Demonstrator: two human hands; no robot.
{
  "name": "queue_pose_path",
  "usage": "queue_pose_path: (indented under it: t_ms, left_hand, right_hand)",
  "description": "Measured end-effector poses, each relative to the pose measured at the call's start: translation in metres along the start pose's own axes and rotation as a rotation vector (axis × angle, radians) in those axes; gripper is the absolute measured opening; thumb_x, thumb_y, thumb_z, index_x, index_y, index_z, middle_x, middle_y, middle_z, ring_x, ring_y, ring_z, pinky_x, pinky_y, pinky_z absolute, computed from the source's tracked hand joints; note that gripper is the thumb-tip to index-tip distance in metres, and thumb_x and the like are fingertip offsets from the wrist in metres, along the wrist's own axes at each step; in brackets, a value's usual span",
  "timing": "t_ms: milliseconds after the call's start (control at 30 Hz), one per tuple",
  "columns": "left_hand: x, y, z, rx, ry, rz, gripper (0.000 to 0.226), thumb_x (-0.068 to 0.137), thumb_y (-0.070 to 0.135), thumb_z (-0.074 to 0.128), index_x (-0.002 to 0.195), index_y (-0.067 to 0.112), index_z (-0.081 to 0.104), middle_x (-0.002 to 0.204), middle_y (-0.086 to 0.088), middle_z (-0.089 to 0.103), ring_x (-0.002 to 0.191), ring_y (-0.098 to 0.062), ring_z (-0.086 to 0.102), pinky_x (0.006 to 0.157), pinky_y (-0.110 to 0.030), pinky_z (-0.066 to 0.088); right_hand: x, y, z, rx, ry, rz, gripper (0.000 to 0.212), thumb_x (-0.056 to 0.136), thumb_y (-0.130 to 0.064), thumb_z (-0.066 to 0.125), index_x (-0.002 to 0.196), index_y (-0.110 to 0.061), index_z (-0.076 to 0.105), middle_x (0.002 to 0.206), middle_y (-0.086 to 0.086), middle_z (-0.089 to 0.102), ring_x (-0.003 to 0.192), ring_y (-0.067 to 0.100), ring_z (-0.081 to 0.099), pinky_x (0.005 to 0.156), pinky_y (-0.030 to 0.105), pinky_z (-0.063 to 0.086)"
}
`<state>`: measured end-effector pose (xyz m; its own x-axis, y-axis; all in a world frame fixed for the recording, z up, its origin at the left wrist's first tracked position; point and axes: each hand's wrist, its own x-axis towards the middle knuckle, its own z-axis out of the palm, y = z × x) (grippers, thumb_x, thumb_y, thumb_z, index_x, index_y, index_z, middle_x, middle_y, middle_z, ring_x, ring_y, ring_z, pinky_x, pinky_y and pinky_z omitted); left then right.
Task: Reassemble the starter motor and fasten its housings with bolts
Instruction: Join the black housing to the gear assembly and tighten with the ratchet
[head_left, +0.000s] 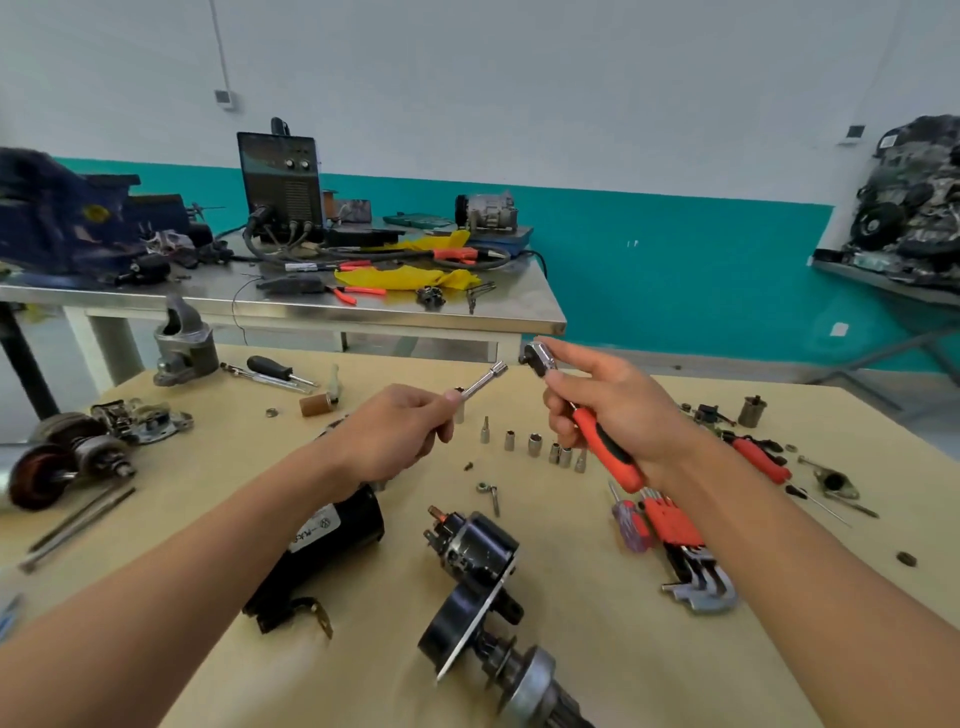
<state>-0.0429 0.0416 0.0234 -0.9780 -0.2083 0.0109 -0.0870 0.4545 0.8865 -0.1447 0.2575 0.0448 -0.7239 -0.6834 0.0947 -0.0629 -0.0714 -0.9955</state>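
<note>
The step in hand is judged to be the coupling of the extension bar (480, 385) to the ratchet (541, 359), so that the housing bolts can be driven. The extension bar is held in the left hand (400, 434), whose fingers are curled tight round its lower end, with the socket end pointing to 1 o'clock. The ratchet is held in the right hand (610, 410), whose fingers are clamped on its neck and red handle, with the head raised toward 11 o'clock. The 2 tools are near each other but apart, above the surface (597, 654). The starter motor lies unassembled: the black motor body (332, 540) at 7 o'clock of the hands, the solenoid and drive assembly (475, 577) at 6 o'clock, and the nose housing (184, 348) upright at 10 o'clock. For a sound joint, the bar is to be aligned straight with the drive of the head and pressed home until seated; the drive itself cannot be seen here. A socket from the row of sockets (535, 446) between the hands should be matched to the bolt heads. 2 long rods (78, 519) at 8 o'clock are probably the through bolts; these should be started by hand to avoid cross-threading.
</note>
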Motion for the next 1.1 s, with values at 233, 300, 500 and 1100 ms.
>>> queue_pose_path:
  t_ms: [233, 300, 500, 1100]
  left_hand:
    - [-0.002, 0.012, 0.01, 0.169, -0.102, 0.151, 0.05, 0.098, 0.057, 0.043, 0.07, 0.021, 0.064, 0.053, 0.008, 0.041, 0.046, -0.006, 0.032, 0.046, -0.018, 0.03]
    - [-0.004, 0.014, 0.011, 0.15, -0.135, 0.174, 0.05, 0.096, 0.059, 0.044, 0.07, 0.022, 0.064, 0.053, 0.007, 0.039, 0.046, -0.008, 0.03, 0.045, -0.018, 0.029]
    - [-0.008, 0.022, 0.017, 0.126, -0.201, 0.246, 0.052, 0.093, 0.056, 0.046, 0.074, 0.011, 0.063, 0.048, 0.009, 0.037, 0.042, -0.007, 0.027, 0.042, -0.014, 0.028]
    - [-0.002, 0.063, 0.041, -0.01, -0.699, 0.022, 0.041, 0.093, 0.051, 0.049, 0.075, 0.017, 0.061, 0.052, 0.004, 0.028, 0.043, -0.009, 0.02, 0.036, -0.016, 0.02]
  right_hand:
    - [-0.04, 0.002, -0.011, -0.053, 0.178, -0.123, 0.034, 0.097, -0.007, 0.061, 0.122, -0.03, 0.062, 0.062, 0.003, 0.06, 0.046, 0.013, 0.045, 0.044, 0.023, 0.042]
    - [-0.047, 0.003, -0.011, -0.092, 0.18, -0.149, 0.033, 0.096, -0.006, 0.062, 0.122, -0.026, 0.063, 0.06, 0.003, 0.062, 0.045, 0.014, 0.044, 0.043, 0.023, 0.041]
    - [-0.058, 0.004, -0.014, -0.104, 0.224, -0.187, 0.033, 0.096, -0.006, 0.061, 0.123, -0.024, 0.063, 0.059, 0.002, 0.063, 0.043, 0.013, 0.044, 0.042, 0.023, 0.041]
    - [-0.105, 0.02, -0.042, -0.066, 0.216, -0.37, 0.038, 0.091, -0.012, 0.063, 0.106, -0.046, 0.074, 0.065, 0.002, 0.064, 0.046, 0.01, 0.047, 0.046, 0.019, 0.046]
